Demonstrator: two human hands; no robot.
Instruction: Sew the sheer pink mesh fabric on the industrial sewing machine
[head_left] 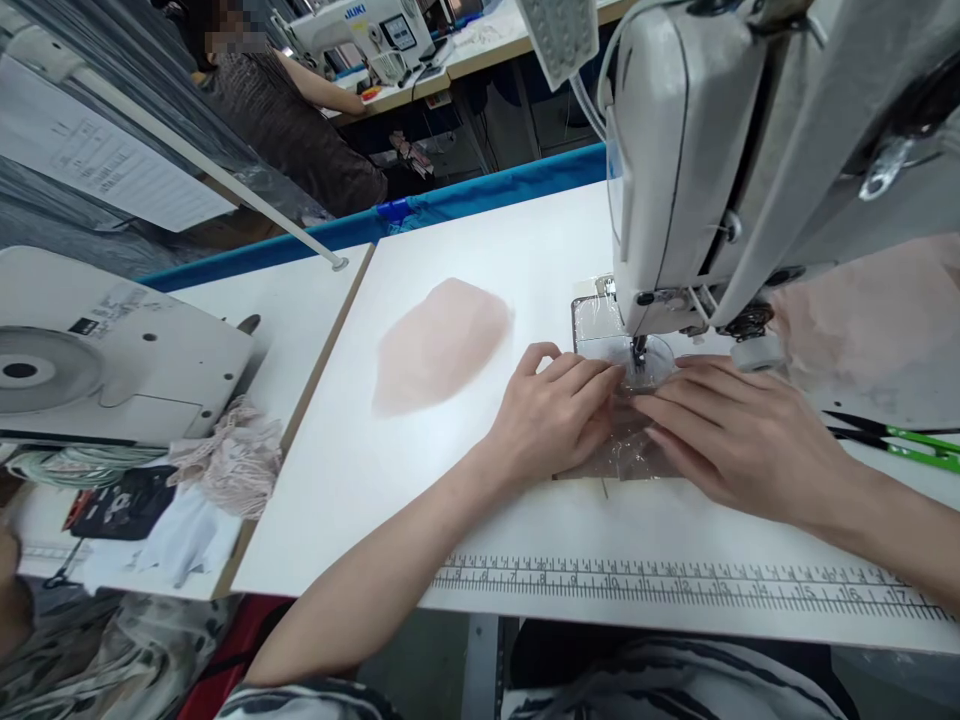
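Both hands are at the needle area of a white sewing machine (660,180). My left hand (559,410) lies just left of the presser foot (639,350), fingers bent and drawn together, fingertips near the foot. From the right, my right hand (750,430) reaches in with long fingers close together and the thumb below them. What the fingertips hold is too thin and hidden to name. Beneath the hands is a shiny, clear-covered plate (622,455). A sheer pale pink fabric piece (444,345) lies flat on the white table (360,520), left of my hands.
More sheer pink fabric (877,310) lies right of the needle. Green-handled scissors (900,435) rest beside my right wrist. A printed ruler (675,588) runs along the front edge. At left are another machine (112,350) and bundled pink strips (232,460). A co-worker (292,120) sits beyond.
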